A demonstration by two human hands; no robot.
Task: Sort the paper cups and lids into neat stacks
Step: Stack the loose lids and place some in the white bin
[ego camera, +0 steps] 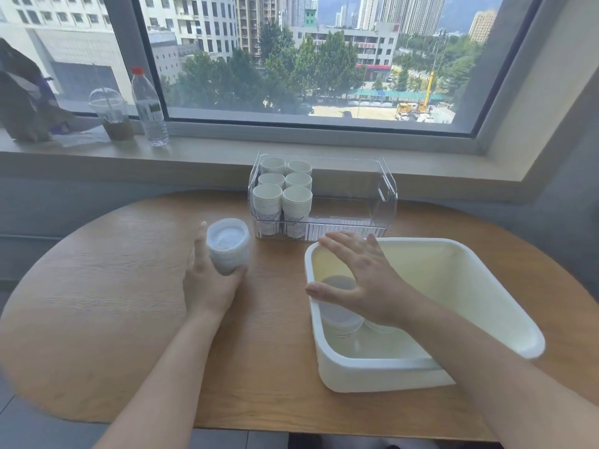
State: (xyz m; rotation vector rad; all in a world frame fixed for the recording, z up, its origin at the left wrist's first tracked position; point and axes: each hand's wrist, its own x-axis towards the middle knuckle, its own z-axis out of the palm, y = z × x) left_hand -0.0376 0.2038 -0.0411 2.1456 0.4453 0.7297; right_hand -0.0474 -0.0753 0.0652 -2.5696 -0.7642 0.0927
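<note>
My left hand [207, 280] grips a stack of white plastic lids [228, 249] from below and the side, just above the wooden table [97, 303]. My right hand [363, 280] hovers over the cream plastic bin [470, 254] with fingers spread and relaxed, holding nothing. Under that hand, inside the bin, lie a short stack of lids [340, 319] and one more clear lid, partly hidden by the wrist. Several stacks of white paper cups [282, 196] stand upright in the left half of a clear organizer box [385, 196].
The window ledge behind holds a water bottle [149, 108], a domed plastic drink cup [111, 113] and a brown paper bag [22, 98]. The organizer's right half holds nothing. The table's rounded edge curves along the left and front.
</note>
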